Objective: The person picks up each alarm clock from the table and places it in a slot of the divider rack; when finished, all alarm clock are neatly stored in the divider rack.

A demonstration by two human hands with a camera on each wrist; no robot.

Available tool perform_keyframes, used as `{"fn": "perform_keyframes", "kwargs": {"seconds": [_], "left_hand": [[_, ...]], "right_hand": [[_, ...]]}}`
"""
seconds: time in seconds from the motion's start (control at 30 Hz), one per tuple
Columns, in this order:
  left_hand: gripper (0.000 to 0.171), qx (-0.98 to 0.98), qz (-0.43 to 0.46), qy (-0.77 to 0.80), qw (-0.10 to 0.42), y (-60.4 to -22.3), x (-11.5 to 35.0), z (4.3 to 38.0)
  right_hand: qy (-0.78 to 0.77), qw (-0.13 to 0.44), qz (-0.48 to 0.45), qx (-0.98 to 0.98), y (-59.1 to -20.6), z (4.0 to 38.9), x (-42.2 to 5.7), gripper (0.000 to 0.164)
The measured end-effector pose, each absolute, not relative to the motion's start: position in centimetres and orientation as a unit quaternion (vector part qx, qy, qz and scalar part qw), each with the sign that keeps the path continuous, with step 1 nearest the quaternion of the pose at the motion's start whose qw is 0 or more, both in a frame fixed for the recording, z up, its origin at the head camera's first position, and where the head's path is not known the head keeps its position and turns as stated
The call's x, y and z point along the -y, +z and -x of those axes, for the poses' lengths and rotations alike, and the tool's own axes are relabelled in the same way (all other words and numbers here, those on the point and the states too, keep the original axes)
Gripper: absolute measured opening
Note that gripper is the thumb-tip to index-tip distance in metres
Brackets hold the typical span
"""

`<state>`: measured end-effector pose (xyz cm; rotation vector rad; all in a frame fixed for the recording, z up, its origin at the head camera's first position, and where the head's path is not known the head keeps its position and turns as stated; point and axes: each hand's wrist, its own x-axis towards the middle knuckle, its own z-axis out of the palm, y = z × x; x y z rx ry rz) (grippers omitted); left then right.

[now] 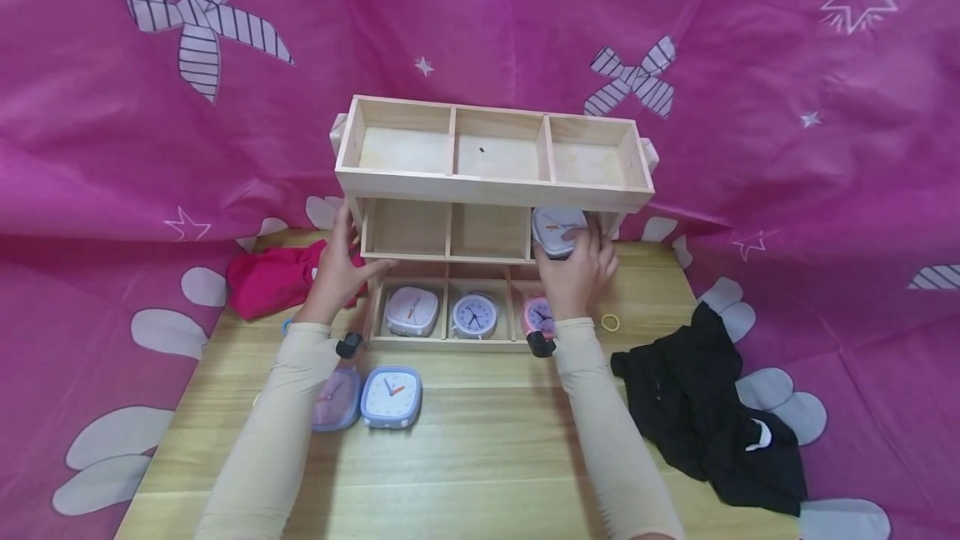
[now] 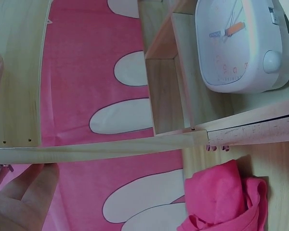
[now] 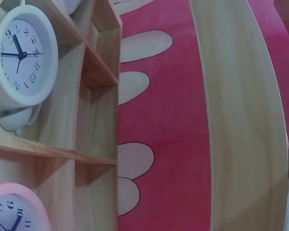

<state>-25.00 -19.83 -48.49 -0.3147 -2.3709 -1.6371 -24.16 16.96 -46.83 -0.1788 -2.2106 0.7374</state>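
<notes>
Fingers-and-thumb pinch on white clock [image 1: 555, 225] (right hand [image 1: 575, 275]), spread against wooden rack [image 1: 495, 187] (left hand [image 1: 337, 272]). Probably light, hard, slick plastic tbh; grab it by opposite sides.

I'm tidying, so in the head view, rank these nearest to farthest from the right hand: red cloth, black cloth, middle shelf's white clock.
1. White clock, gripped by the right hand, at the middle shelf's right end.
2. Black cloth, table's right side.
3. Red cloth, table's left side.
</notes>
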Motion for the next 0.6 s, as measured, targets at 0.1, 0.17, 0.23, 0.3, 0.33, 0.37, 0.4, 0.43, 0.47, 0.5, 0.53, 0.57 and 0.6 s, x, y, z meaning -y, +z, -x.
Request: {"fn": "perform_keyframes", "kwargs": {"seconds": [0.1,0.17,0.23,0.3,0.33,0.37,0.4,0.43,0.47,0.5,0.53,0.57,0.6], "left_hand": [[0.13,0.812,0.109,-0.561,0.122,-48.5,19.8,25.0],[0.129,0.812,0.109,-0.56,0.123,-48.6,19.8,25.1],[0.129,0.813,0.108,-0.559,0.122,-48.6,19.9,25.1],[0.129,0.813,0.111,-0.558,0.123,-48.7,19.9,25.1],[0.129,0.813,0.111,-0.558,0.124,-48.7,19.9,25.1],[0.129,0.813,0.112,-0.557,0.124,-48.7,19.9,25.1],[0.13,0.814,0.112,-0.557,0.124,-48.7,19.9,25.1],[0.13,0.814,0.113,-0.556,0.124,-48.7,19.9,25.1],[0.13,0.814,0.113,-0.557,0.124,-48.7,19.9,25.1],[0.13,0.813,0.113,-0.558,0.123,-48.7,19.9,25.1],[0.13,0.813,0.112,-0.558,0.124,-48.7,19.9,25.1],[0.131,0.812,0.112,-0.559,0.124,-48.7,19.9,25.1],[0.131,0.812,0.112,-0.559,0.124,-48.7,19.8,25.1]], "right_hand": [[0.286,0.377,0.07,0.878,-47.0,23.9,-16.9,0.054],[0.286,0.37,0.069,0.881,-47.0,23.8,-16.9,0.05],[0.289,0.376,0.063,0.878,-47.1,23.6,-16.8,0.048],[0.302,0.397,0.048,0.866,-47.3,23.0,-16.4,0.045],[0.312,0.412,0.035,0.855,-47.4,22.6,-16.1,0.043],[0.324,0.429,0.019,0.843,-47.7,22.1,-15.7,0.04],[0.335,0.446,-0.003,0.83,-48.0,21.6,-15.2,0.037],[0.345,0.46,-0.028,0.818,-48.3,21.0,-14.6,0.033],[0.354,0.468,-0.058,0.808,-48.8,20.4,-13.9,0.031],[0.361,0.47,-0.089,0.801,-49.3,19.7,-13.1,0.029],[0.363,0.468,-0.121,0.797,-49.9,19.1,-12.4,0.027],[0.359,0.457,-0.154,0.799,-50.7,18.5,-11.6,0.026],[0.351,0.44,-0.185,0.806,-51.4,17.9,-10.8,0.028]]}}
